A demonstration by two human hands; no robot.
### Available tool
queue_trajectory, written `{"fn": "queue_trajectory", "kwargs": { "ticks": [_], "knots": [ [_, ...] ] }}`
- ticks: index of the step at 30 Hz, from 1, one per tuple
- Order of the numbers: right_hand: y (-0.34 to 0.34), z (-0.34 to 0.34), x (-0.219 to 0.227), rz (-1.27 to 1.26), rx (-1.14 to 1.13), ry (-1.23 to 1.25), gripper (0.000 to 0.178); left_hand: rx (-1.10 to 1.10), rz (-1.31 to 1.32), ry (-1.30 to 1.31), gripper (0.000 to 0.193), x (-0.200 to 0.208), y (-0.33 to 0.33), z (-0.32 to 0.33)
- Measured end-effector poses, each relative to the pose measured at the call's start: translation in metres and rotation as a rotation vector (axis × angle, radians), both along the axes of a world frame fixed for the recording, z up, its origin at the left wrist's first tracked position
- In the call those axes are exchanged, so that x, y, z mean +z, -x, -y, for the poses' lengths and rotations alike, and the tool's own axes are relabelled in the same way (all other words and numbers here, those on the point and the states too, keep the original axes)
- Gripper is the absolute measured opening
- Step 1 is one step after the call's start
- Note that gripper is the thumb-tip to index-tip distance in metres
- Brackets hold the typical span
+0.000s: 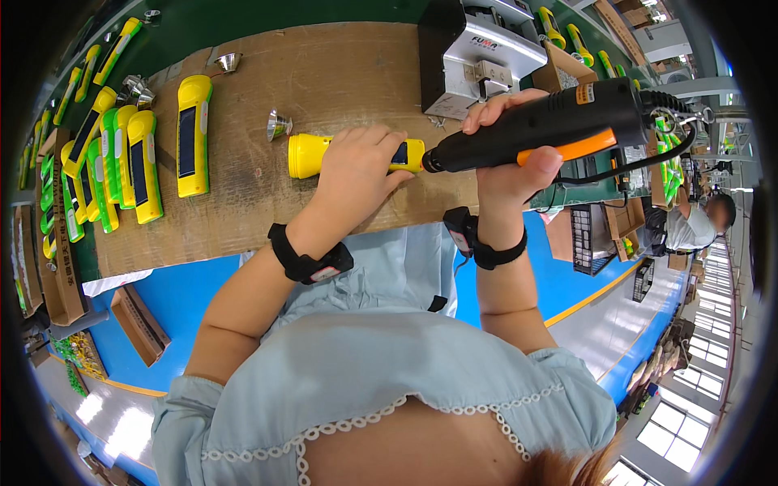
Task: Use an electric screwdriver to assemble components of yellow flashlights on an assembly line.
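Observation:
My left hand [356, 166] is wrapped over the middle of a yellow flashlight [306, 156], which lies on its side on the cardboard sheet. Its round head points left, and a dark panel shows past my fingers. In my right hand [512, 178] is a black electric screwdriver [567, 117] with an orange lever, held nearly level. The screwdriver's tip meets the right end of the flashlight; the bit itself is hidden. Just beyond the flashlight's head stands a shiny reflector cup [278, 125]. Left of it lies a yellow-green flashlight [193, 136] with a dark panel.
Several yellow-green flashlights [143, 166] are piled at the left. Another reflector cup [228, 62] lies at the cardboard's [340, 73] far side. A silver and black machine [486, 53] stands far right, beside a cardboard box [561, 69]. The screwdriver's cord [681, 150] loops right.

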State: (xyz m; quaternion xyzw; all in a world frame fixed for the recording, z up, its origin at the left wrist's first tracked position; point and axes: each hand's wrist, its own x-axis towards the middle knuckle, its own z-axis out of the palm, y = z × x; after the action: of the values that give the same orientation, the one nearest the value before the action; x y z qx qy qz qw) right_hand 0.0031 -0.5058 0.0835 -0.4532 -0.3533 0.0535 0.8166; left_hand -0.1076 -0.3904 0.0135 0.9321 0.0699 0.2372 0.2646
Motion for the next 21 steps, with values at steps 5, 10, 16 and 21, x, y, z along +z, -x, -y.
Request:
{"fn": "queue_trajectory", "kwargs": {
  "ticks": [5, 10, 16, 21],
  "knots": [
    [0.001, -0.004, -0.003, -0.003, 0.072, -0.020, 0.064, 0.003, -0.011, 0.010, 0.048, 0.000, -0.002, -0.001],
    [-0.001, -0.004, -0.006, -0.029, 0.076, -0.045, 0.064, 0.032, -0.083, -0.019, 0.046, 0.003, -0.011, 0.007],
    [0.006, -0.005, -0.001, 0.050, 0.049, 0.197, 0.080, -0.054, 0.013, 0.028, 0.045, -0.003, -0.022, -0.001],
    [-0.021, 0.027, 0.028, 0.170, 0.181, -0.232, 0.078, -0.028, -0.081, 0.020, 0.045, 0.006, -0.020, 0.004]
  ]
}}
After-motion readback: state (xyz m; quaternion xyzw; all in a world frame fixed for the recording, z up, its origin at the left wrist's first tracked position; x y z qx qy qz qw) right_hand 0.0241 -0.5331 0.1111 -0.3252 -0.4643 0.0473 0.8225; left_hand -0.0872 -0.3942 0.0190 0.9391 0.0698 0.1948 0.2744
